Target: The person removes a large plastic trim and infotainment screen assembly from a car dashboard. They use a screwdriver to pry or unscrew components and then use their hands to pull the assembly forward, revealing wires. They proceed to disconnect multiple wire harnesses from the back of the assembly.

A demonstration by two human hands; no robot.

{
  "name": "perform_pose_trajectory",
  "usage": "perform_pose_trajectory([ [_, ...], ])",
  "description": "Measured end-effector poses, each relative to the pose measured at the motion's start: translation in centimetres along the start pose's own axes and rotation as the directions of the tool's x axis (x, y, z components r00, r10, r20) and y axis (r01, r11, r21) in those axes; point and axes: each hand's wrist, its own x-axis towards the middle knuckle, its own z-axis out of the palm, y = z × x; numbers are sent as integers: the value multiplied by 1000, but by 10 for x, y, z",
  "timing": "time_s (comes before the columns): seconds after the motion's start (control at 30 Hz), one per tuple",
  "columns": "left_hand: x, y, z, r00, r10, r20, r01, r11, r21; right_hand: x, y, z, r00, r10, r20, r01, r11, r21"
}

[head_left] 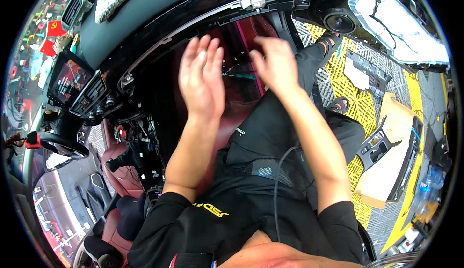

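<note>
Both of my hands are raised over a dark red floor mat (232, 111) in the passenger footwell of a car. My left hand (202, 77) is open, its palm showing and its fingers stretched out. Apart from it, my right hand (279, 67) is slightly blurred, with the thumb away from the bent fingers and nothing visible in it. Between and below the hands lies a screwdriver (245, 76) with a teal handle, along with a few small pieces too tiny to name. Ahead of my hands runs the dashboard (169, 7), its lower edge bare of trim.
On the left are the centre screen (69, 77), the steering wheel (63, 144) and a stripped console with exposed wiring (140, 142). The open door (386, 21) shows its inner lining and a speaker (340, 22). Outside, a console panel (374, 147) lies on cardboard (382, 176).
</note>
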Motion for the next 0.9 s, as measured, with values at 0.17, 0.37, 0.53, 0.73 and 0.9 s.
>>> perform_pose_trajectory([
  [0.17, 40, -23, 40, 994, -107, -28, 91, 935, -342, 59, -5, -64, 956, -99, -275, 92, 995, -38],
  [0.37, 70, -26, 65, 993, -120, -16, 102, 900, -424, 115, -18, -49, 979, -143, -148, 111, 972, -206],
  [0.53, 78, -34, 73, 990, -107, -90, 61, 909, -412, 124, -23, -36, 973, -65, -223, 34, 989, -143],
  [0.73, 76, -34, 77, 979, -109, -171, 66, 969, -240, 120, -23, -32, 963, -7, -270, -11, 998, -67],
  [0.9, 82, -46, 82, 974, 4, -224, -52, 976, -210, 123, -25, -22, 956, 31, -293, -53, 996, -67],
])
